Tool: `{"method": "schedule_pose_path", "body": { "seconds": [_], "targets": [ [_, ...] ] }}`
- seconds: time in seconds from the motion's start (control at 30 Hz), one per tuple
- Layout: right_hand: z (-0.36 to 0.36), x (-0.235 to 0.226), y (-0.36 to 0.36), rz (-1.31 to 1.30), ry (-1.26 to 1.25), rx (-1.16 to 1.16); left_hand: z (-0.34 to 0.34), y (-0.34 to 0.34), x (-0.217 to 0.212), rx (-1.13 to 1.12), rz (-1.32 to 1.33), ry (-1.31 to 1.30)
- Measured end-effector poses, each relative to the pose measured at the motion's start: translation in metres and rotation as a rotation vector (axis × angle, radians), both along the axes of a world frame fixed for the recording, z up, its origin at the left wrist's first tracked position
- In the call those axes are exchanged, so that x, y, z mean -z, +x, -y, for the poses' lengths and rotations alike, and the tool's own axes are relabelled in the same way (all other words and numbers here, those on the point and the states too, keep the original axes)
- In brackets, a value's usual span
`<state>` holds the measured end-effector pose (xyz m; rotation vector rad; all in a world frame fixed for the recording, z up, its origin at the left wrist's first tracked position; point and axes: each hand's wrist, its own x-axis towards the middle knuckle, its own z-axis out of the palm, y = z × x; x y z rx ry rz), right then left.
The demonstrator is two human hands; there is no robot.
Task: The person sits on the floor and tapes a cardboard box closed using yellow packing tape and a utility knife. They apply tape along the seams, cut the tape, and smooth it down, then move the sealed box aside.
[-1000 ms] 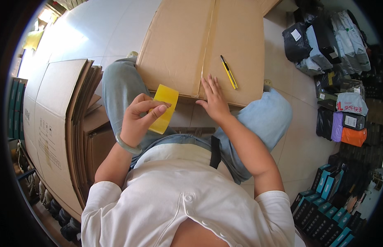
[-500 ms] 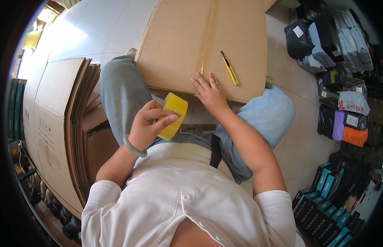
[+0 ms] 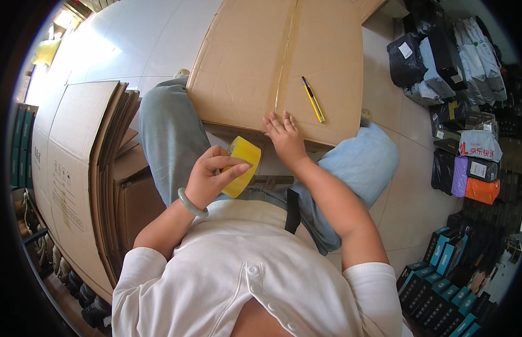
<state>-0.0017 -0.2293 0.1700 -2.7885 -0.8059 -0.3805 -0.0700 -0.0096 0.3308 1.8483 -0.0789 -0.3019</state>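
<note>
One cardboard box (image 3: 272, 62) lies across the lap over a pale tiled floor (image 3: 132, 39). Left hand (image 3: 213, 177) grips a yellow tape roll (image 3: 242, 165) below the box's near edge. Right hand (image 3: 284, 137) rests flat, unclenched, on that edge beside a yellow knife (image 3: 313, 100). Flattened cartons (image 3: 76, 168) crowd the left; packages (image 3: 457, 84) line the right.

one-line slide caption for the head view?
Left hand holds a yellow tape roll; right hand presses the box seam, knife alongside.

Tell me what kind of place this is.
Probably a packing or shipping storeroom. A stack of flattened cartons stands at the person's left, wrapped parcels are piled on the tiled floor at the right, and the left hand holds a roll of yellow tape by a large cardboard box.
</note>
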Motion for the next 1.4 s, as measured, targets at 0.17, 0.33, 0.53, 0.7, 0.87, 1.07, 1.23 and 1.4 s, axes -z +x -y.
{"method": "schedule_pose_path", "body": {
  "seconds": [0.17, 0.33, 0.53, 0.7, 0.87, 1.07, 1.23, 1.4],
  "targets": [
    [-0.009, 0.002, -0.01, -0.06, -0.017, 0.051, 0.006, 0.001, 0.006, 0.001, 0.026, -0.001],
    [-0.009, -0.011, -0.014, -0.133, -0.014, 0.057, 0.008, 0.005, 0.008, 0.011, 0.054, 0.06],
    [0.002, -0.048, -0.014, -0.381, 0.298, 0.084, 0.014, 0.01, 0.019, -0.034, 0.048, 0.043],
    [0.004, -0.101, -0.025, -0.896, 1.217, 0.182, 0.025, 0.018, 0.029, -0.03, 0.069, 0.039],
    [-0.007, -0.118, -0.034, -0.521, 1.004, 0.043, 0.034, 0.021, 0.034, -0.002, -0.022, -0.034],
    [-0.007, -0.122, -0.037, -0.483, 0.996, 0.085, 0.038, 0.02, 0.036, 0.005, -0.08, 0.023],
    [-0.009, -0.118, -0.037, -0.542, 1.171, 0.042, 0.037, 0.021, 0.04, 0.013, -0.054, -0.037],
    [-0.002, -0.124, -0.036, -0.765, 1.458, 0.171, 0.035, 0.021, 0.043, 0.013, -0.036, -0.037]
  ]
}}
